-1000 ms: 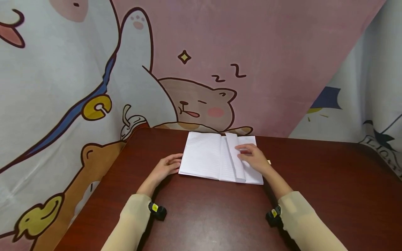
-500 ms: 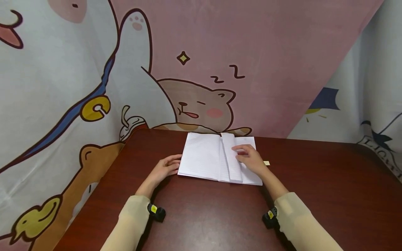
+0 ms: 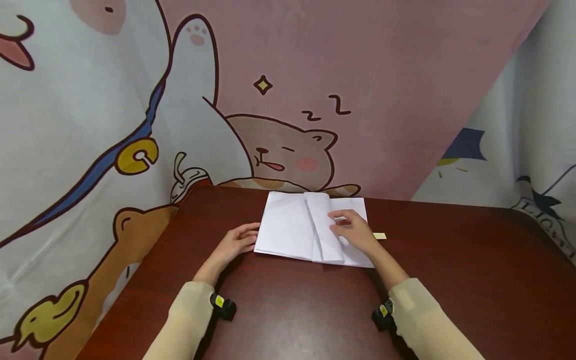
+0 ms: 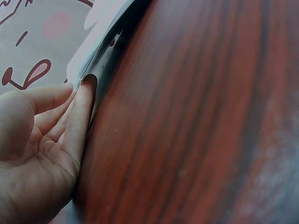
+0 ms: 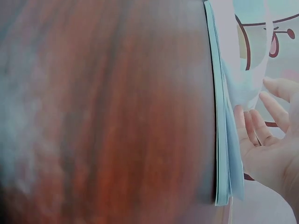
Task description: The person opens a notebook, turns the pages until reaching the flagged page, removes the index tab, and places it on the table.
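Center of the head view: notebook spread on table, left hand at its left edge, right hand at a raised leaf.
Left hand's fingers extended, touching the edge; right hand's thumb and fingers apart, fingertips against the leaf, not pinching. Right-hand page partly hidden by leaf and hand; ruling faint, any writing can't be made out. Pale tab right of notebook, partly behind right hand. Both wrist views crop their hands at the outer edge; sleeves run off the bottom of the head frame. Table dark red-brown wood grain, glare lower middle. Cartoon-print cloth fills top and left, sleeping bear above notebook; lettering far right cut off.
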Available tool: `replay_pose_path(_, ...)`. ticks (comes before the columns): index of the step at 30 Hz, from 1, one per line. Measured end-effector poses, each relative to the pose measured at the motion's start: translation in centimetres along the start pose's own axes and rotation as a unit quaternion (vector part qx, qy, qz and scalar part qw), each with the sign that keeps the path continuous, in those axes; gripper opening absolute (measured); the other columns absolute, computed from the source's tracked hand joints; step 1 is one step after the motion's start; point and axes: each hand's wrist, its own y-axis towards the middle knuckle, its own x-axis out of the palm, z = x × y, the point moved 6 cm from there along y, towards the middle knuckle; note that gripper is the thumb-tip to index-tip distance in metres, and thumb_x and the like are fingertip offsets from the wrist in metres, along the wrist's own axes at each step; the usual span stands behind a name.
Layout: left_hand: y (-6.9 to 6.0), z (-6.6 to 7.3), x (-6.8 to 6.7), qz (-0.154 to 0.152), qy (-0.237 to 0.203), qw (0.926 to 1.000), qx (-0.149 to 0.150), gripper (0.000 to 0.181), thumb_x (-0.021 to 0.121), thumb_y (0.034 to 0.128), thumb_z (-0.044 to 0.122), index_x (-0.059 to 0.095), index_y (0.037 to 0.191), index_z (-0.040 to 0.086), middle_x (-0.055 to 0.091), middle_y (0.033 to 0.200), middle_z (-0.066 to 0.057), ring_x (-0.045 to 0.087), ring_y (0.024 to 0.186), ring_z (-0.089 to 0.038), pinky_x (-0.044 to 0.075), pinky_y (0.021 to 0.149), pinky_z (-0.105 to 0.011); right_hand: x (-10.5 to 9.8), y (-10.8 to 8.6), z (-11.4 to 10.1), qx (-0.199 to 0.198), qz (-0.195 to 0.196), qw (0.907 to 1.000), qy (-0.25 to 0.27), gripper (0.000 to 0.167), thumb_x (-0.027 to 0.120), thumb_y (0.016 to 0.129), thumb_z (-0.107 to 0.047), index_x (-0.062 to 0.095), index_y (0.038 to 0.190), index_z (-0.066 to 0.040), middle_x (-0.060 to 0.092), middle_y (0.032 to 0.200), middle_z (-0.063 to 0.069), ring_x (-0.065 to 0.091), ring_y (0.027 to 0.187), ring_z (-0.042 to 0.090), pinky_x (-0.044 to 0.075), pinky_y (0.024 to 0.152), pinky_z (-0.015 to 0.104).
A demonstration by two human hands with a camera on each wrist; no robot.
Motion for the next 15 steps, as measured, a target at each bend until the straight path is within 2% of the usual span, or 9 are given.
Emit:
replay_pose_path(3,0.02,0.15,0.07,-0.002,-0.001,1.0000,0.004,0.046,0.055,0.1013,0.007,0.047,0.147,0.004,0.057,0.137,-0.026,0.065,0.104,-0.011,0.057,0.085,-0.022,0.04,-0.06,-0.36,-0.023,0.007,0.9997,-0.001,0.034,0.070,0.089,-0.006,0.067,0.122,0.001,0.058,0.125,0.024,0.064,0.110,0.039,0.052,0.091,0.032)
replay_pose_path(5,0.01,0.20,0.07,-0.003,-0.004,1.0000,0.005,0.046,0.055,0.1015,0.007,0.047,0.147,0.004,0.057,0.137,-0.026,0.065,0.104,-0.011,0.056,0.084,-0.021,0.13,-0.09,-0.52,-0.027,0.008,0.9996,0.004,0.034,0.069,0.088,-0.004,0.067,0.122,0.002,0.057,0.124,0.025,0.064,0.108,0.040,0.054,0.087,0.030)
replay_pose_path(9,-0.05,0.23,0.04,-0.007,-0.005,0.9999,0.006,0.046,0.054,0.1018,0.007,0.046,0.147,0.003,0.055,0.139,-0.028,0.065,0.104,-0.012,0.056,0.083,-0.020,0.38,-0.20,-0.53,-0.018,0.003,0.9998,-0.001,0.032,0.069,0.090,-0.006,0.068,0.121,0.001,0.057,0.123,0.024,0.065,0.106,0.037,0.052,0.080,0.023)
replay_pose_path(15,-0.13,0.34,0.07,-0.014,-0.009,0.9998,0.009,0.047,0.054,0.1021,0.008,0.045,0.148,0.002,0.054,0.139,-0.028,0.065,0.104,-0.011,0.056,0.084,-0.021,0.78,-0.40,-0.38,-0.008,-0.006,0.9999,0.006,0.027,0.066,0.093,-0.007,0.067,0.119,0.001,0.062,0.122,0.023,0.065,0.105,0.037,0.052,0.080,0.025)
